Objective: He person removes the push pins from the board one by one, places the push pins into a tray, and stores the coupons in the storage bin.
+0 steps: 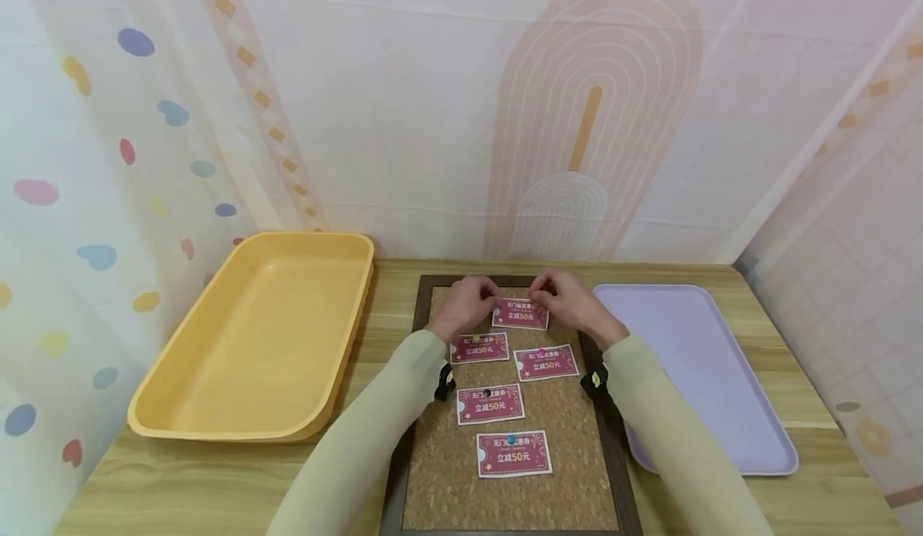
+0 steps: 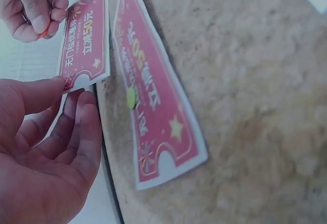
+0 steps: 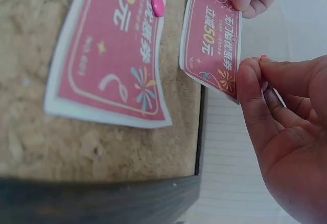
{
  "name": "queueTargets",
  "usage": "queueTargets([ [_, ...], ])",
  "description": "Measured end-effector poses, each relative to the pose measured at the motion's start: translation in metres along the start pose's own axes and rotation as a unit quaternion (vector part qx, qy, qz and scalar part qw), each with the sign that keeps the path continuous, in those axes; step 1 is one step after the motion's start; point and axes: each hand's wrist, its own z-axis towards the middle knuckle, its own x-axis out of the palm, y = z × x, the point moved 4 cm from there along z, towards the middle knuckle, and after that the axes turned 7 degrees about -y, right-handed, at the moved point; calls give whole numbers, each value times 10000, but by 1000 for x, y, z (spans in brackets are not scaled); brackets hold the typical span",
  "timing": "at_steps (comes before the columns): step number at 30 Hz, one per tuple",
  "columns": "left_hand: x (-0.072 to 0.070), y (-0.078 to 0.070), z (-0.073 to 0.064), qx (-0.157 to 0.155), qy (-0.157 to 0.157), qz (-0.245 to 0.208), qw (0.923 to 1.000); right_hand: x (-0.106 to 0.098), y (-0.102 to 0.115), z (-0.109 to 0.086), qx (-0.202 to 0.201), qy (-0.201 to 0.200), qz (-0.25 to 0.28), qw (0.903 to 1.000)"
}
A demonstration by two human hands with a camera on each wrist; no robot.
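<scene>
My left hand [image 1: 464,307] pinches the left end of a pink paper coupon [image 1: 521,315] near the top of a framed corkboard [image 1: 505,508]. At the coupon's upper right, my right hand [image 1: 572,304] pinches a small orange-red pushpin [image 2: 44,31] between thumb and forefinger; most of it is hidden by the fingertips. In the right wrist view the held coupon [image 3: 210,40] stands tilted off the cork. Below it, a coupon with a green pushpin [image 2: 131,97] and one with a pink pushpin [image 3: 158,4] are fixed to the board.
Lower on the corkboard are a coupon with a black pin [image 1: 491,405] and another with a blue pin [image 1: 513,456]. A deep yellow tray [image 1: 245,344] stands at left. A flat lilac tray [image 1: 707,384] lies at right, partly under my right forearm. A patterned curtain [image 1: 404,119] hangs behind.
</scene>
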Motion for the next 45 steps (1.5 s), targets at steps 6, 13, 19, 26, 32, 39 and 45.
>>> queueTargets([
  [6,-9,-7,-2,298,33,137,9995,-9,5,-5,-54,-104,307,9995],
  [13,-20,-15,-4,419,90,14,9991,-22,12,-12,-211,-294,94,9993],
  [19,-32,-23,-9,505,173,-218,9983,-32,19,-19,-319,-462,-5,9984],
  [26,-47,-32,-15,748,129,-127,9970,-44,23,-26,-502,-564,-141,9970],
  [32,-60,-38,-20,884,101,-178,9959,-56,25,-35,-605,-693,-247,9955],
  [39,-82,-41,-25,964,105,-258,9949,-69,26,-41,-504,-808,-263,9951],
  [45,-105,-43,-27,892,21,-123,9959,-79,21,-45,-433,-893,-312,9946],
])
